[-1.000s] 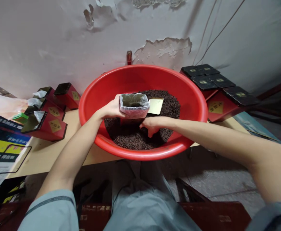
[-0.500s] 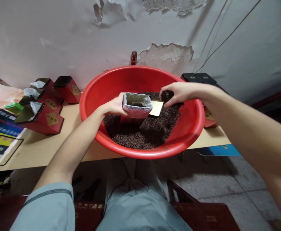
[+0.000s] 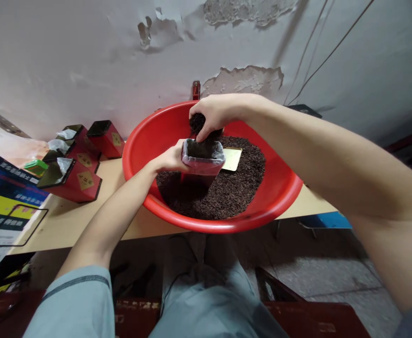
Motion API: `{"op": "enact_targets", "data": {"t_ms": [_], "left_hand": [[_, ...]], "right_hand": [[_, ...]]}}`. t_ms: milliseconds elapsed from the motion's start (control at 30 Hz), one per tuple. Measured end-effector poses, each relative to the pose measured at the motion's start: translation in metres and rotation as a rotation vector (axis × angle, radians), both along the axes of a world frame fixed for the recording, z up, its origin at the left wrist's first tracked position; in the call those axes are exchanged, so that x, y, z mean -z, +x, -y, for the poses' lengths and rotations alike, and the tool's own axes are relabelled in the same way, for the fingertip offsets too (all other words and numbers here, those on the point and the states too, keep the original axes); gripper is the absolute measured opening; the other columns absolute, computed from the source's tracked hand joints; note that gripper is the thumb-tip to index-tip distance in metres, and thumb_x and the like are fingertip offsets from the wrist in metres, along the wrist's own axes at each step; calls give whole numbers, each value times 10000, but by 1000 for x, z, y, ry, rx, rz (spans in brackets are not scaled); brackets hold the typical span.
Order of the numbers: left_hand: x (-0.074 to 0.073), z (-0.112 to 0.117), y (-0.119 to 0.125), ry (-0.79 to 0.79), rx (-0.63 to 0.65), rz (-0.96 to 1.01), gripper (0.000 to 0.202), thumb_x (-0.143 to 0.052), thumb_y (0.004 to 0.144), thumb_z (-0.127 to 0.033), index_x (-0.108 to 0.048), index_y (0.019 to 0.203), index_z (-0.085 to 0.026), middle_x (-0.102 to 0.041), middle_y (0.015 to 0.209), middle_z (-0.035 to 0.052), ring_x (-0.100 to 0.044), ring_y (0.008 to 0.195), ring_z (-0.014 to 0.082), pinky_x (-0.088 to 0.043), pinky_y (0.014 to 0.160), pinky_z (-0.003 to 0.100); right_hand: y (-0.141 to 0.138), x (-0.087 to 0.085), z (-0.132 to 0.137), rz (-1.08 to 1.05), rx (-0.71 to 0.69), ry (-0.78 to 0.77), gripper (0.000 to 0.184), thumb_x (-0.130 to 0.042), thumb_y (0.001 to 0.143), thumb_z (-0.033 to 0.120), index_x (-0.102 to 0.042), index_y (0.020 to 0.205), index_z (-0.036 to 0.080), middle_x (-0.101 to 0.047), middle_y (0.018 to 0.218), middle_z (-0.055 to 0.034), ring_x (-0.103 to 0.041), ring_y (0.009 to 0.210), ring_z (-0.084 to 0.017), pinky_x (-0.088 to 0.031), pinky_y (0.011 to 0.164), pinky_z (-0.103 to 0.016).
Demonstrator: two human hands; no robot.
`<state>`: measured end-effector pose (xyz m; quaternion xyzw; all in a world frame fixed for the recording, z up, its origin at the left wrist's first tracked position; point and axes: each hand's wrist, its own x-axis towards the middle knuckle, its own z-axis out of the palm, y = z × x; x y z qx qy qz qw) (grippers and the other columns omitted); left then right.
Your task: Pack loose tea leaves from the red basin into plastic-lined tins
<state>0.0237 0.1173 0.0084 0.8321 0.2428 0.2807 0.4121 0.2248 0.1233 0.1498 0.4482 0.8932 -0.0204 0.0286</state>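
Observation:
A big red plastic basin (image 3: 145, 141) on the wooden table holds a heap of dark loose tea leaves (image 3: 237, 188). My left hand (image 3: 170, 159) grips a red tin lined with a clear bag (image 3: 203, 162), held upright in the basin. My right hand (image 3: 214, 112) hovers just above the tin's mouth, fingers closed round a handful of tea leaves that spill down into the bag. A gold lid (image 3: 233, 158) lies on the tea right of the tin.
Three red tins (image 3: 79, 176) with bag liners stand on the table (image 3: 65, 220) at the left, beside a green lid (image 3: 35, 165) and printed cartons (image 3: 1, 197). A peeling wall rises behind. My knees and dark red boxes are below the table edge.
My right hand rose from the tea heap with a handful, swung from the basin's right side, and now sits over the tin. The left hand kept holding the tin.

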Motion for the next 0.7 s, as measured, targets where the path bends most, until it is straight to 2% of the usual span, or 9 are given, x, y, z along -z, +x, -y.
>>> {"op": "enact_targets", "data": {"t_ms": [67, 200, 300, 467, 567, 633, 700], "left_hand": [[0, 0, -2, -14, -20, -19, 818, -960, 539, -343, -680, 1283, -150, -753, 1244, 139, -699, 1235, 422, -552, 1129, 554], [0, 1, -8, -55, -142, -97, 932, -951, 542, -386, -593, 1379, -185, -667, 1398, 135, -587, 1400, 440, -479, 1225, 567], [-1, 2, -11, -66, -144, -134, 991, -938, 555, -394, -526, 1432, -185, -617, 1467, 150, -551, 1444, 428, -467, 1242, 548], [-6, 6, -5, -53, -160, -153, 980, -935, 547, -392, -523, 1413, -189, -609, 1453, 162, -518, 1457, 464, -409, 1257, 606], [-6, 8, -2, -62, -114, -131, 944, -937, 558, -394, -541, 1392, -198, -633, 1414, 159, -510, 1462, 474, -395, 1259, 597], [-4, 7, -1, -59, -124, -126, 976, -939, 547, -384, -511, 1403, -192, -626, 1424, 171, -519, 1456, 465, -399, 1255, 582], [1, 4, -1, -69, -146, -134, 1036, -940, 527, -367, -459, 1425, -176, -612, 1441, 188, -538, 1440, 451, -419, 1241, 564]], "right_hand": [[4, 4, -6, -28, -18, -5, 596, -849, 781, 583, -768, 1240, 210, -771, 1081, -17, -715, 1123, -281, -534, 900, -337], [15, 13, -19, -96, -27, -49, 586, -849, 801, 587, -776, 1251, 218, -768, 1076, 5, -738, 1111, -275, -573, 908, -350], [19, 18, -24, -127, -56, -79, 534, -830, 831, 572, -789, 1224, 213, -772, 1074, 7, -752, 1093, -265, -586, 908, -360], [15, 20, -11, -151, -102, -65, 418, -831, 833, 457, -819, 1176, 218, -785, 1024, 7, -762, 1048, -251, -583, 946, -383], [21, 21, 9, -177, -47, -20, 309, -744, 899, 395, -830, 1136, 217, -800, 1057, -16, -752, 1053, -240, -573, 989, -379], [38, 26, 22, -230, 34, 8, 327, -623, 977, 369, -807, 1196, 211, -802, 1085, -33, -750, 1043, -225, -574, 994, -375], [62, 38, 32, -252, 155, -26, 390, -527, 1021, 351, -763, 1292, 200, -800, 1102, -57, -755, 1005, -217, -588, 959, -377]]}}
